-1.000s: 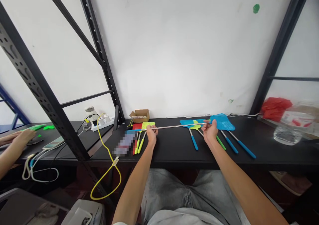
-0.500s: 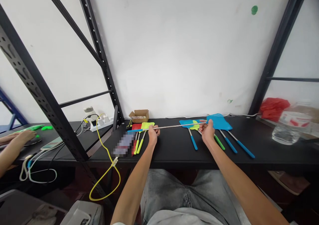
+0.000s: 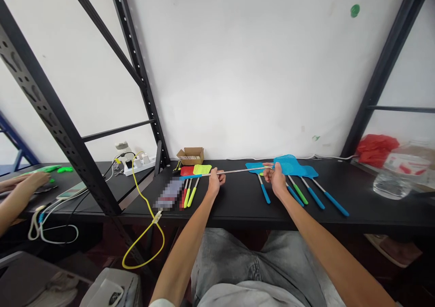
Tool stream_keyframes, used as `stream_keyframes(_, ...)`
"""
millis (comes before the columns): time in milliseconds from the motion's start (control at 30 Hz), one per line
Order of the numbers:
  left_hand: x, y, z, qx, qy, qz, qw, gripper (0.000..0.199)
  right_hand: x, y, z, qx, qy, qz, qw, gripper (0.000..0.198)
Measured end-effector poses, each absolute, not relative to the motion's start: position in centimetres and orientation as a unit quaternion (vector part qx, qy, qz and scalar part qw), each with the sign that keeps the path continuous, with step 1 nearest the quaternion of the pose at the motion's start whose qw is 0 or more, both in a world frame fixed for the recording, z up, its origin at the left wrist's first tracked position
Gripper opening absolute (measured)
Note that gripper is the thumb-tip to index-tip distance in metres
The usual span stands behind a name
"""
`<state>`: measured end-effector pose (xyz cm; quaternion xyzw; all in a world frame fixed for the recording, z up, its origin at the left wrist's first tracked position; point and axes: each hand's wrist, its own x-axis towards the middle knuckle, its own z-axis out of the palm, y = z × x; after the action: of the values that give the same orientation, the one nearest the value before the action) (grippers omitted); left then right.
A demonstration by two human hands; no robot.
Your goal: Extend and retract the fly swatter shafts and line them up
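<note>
A blue fly swatter [image 3: 244, 170] with a thin metal rod is held crosswise above the black tabletop. My left hand [image 3: 215, 183] is closed around its rod, near the blue handle that points left. Close to the blue head, at the rod's right end, the fingers of my right hand [image 3: 276, 179] pinch it. Beneath and beside my right hand lie several fly swatters with blue handles [image 3: 316, 198] and one with a green handle [image 3: 301, 194]. Left of my left hand are a red swatter [image 3: 186, 170] and yellow swatters [image 3: 203, 169], side by side.
A small open cardboard box [image 3: 190, 155] stands by the wall. A pixelated flat object [image 3: 169, 194] lies near a yellow cable [image 3: 146, 200]. At the right are a large clear bottle [image 3: 396, 180] and a red bag [image 3: 377, 148]. Another person's hands [image 3: 34, 180] are at far left.
My right hand has moved left with the swatter's head, and my left hand slightly right, so they are closer together. The rod stretch between them looks shorter. The view has shifted a little.
</note>
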<state>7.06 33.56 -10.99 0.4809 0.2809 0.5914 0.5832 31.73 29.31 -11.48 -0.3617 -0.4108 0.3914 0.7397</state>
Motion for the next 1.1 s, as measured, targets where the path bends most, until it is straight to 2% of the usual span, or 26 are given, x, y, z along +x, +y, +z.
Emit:
stream_keyframes(200, 6.6, 34.2, -11.2, 0.459, 0.282, 0.627, 0.563, 0.057, 31.5, 29.3, -11.6, -0.379, -0.408, 0.369, 0.744, 0.046)
stream_keyframes(467, 5.1, 34.7, -11.0, 0.372, 0.288, 0.733, 0.491, 0.055, 33.1, 30.7, -12.8, -0.380, -0.215, 0.358, 0.825, 0.034)
stream_keyframes(600, 4.9, 34.7, -11.0, 0.363, 0.287, 0.737, 0.493, 0.054, 33.0, 30.5, -12.8, -0.398, -0.247, 0.334, 0.818, 0.028)
stream_keyframes(800, 5.0, 34.8, -11.0, 0.385, 0.273, 0.713, 0.518, 0.050, 32.5, 29.9, -12.7, -0.430, -0.351, 0.279, 0.784, 0.044)
stream_keyframes(1100, 5.0, 34.1, -10.5, 0.418, 0.252, 0.674, 0.554, 0.050, 32.4, 29.7, -12.4, -0.376, -0.374, 0.294, 0.796, 0.048)
